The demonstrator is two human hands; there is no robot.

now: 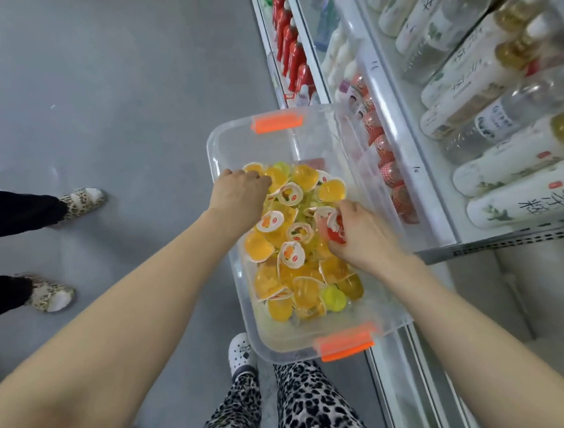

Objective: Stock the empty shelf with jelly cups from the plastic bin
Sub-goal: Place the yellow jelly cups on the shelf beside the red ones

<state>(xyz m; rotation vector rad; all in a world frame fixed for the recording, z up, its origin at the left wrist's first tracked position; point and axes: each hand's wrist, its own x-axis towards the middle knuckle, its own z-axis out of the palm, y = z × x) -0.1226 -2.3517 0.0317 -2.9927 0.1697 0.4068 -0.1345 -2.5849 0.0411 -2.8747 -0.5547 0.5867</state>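
Note:
A clear plastic bin (228,150) with orange latches sits in front of me, against the shelving. Inside it lies a heap of jelly cups (294,256), mostly orange and yellow, a few green. My left hand (238,193) reaches into the far left of the heap, its fingers curled down among orange cups; what it holds is hidden. My right hand (360,234) is at the heap's right side and grips a red jelly cup (336,231). A bare grey shelf (515,283) shows at the lower right, beside the bin.
Shelves on the right carry white and clear bottles (485,72), red bottles (291,51) and strawberry-print cups (388,168). Another person's feet in patterned slippers (80,199) stand on the grey floor at the left. My own white shoe (241,352) is below the bin.

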